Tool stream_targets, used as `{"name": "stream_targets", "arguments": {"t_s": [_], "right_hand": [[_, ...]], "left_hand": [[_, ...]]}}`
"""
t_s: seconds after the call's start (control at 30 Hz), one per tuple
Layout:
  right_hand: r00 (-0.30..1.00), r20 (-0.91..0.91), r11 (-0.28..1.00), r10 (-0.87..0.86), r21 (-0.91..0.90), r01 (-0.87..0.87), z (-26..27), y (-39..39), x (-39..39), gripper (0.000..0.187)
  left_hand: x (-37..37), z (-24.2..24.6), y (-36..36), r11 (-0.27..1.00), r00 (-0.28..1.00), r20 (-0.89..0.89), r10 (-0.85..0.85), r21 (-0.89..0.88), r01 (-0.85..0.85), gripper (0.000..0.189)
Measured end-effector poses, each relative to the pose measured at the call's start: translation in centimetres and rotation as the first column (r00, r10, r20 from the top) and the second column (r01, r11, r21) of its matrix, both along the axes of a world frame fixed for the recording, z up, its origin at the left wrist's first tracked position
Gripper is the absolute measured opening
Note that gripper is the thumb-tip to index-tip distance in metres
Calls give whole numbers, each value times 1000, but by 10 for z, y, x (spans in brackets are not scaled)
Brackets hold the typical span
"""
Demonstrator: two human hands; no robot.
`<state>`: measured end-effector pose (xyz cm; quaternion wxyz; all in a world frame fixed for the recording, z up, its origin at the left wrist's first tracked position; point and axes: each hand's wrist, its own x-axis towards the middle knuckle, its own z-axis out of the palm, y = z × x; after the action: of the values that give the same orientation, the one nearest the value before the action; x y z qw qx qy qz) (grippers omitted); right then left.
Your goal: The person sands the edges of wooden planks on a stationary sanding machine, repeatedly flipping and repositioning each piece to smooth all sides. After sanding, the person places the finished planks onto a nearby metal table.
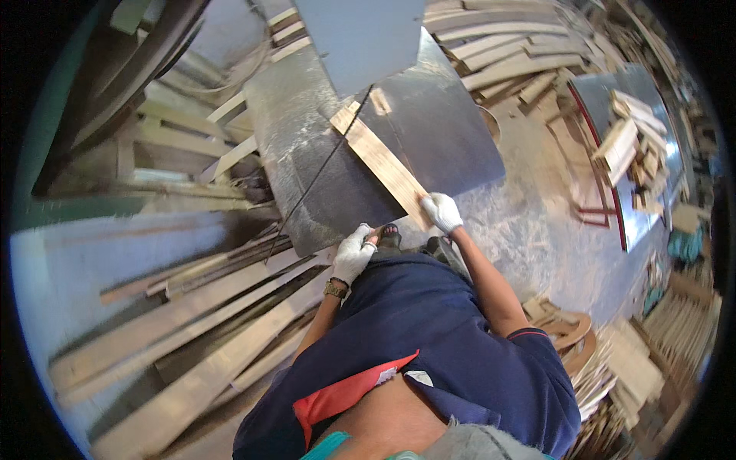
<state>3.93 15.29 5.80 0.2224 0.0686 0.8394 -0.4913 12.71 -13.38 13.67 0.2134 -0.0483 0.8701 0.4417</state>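
Note:
My right hand (441, 213), in a white knit glove, grips the near end of a flat wooden board (385, 168). The board lies slanting over a dark metal machine table (460, 132), its far end close to a grey panel (368, 40). My left hand (353, 253), gloved too and with a watch at the wrist, is at the table's near edge, left of the board. Its fingers are curled; whether they hold anything is hard to tell. A thin dark cord or rod (322, 172) crosses the view above the table. A small wood piece (380, 101) lies beyond the board.
Long planks (190, 368) lie at the left. At the right, wood blocks (624, 146) are piled on a metal-topped table with a red edge (609, 178). More timber (512, 52) is stacked at the back, and cut wood pieces (627, 356) lie at the lower right.

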Motion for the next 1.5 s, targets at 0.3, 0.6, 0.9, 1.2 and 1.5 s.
{"name": "stream_targets", "arguments": {"t_s": [0.3, 0.6, 0.9, 1.2, 1.5], "right_hand": [[914, -58, 894, -401, 195, 404, 6, 89, 111, 56], [851, -142, 845, -506, 117, 522, -20, 182, 60, 59], [820, 54, 820, -570, -36, 572, -17, 329, 49, 51], [869, -171, 840, -465, 224, 494, -36, 473, 128, 54], [778, 443, 711, -446, 703, 7, -113, 525, 234, 67]], "left_hand": [[-66, -14, -3, 938, 944, 89, -316, -117, 325, 31], [-110, -11, 100, 926, 933, 27, -359, -113, 359, 33], [-91, -5, 315, 937, 937, 27, -348, -28, 349, 35], [-130, -28, 419, 964, 969, -97, -228, -165, 210, 40], [-216, -74, 373, 872, 951, -211, 227, -390, -295, 52]]}}
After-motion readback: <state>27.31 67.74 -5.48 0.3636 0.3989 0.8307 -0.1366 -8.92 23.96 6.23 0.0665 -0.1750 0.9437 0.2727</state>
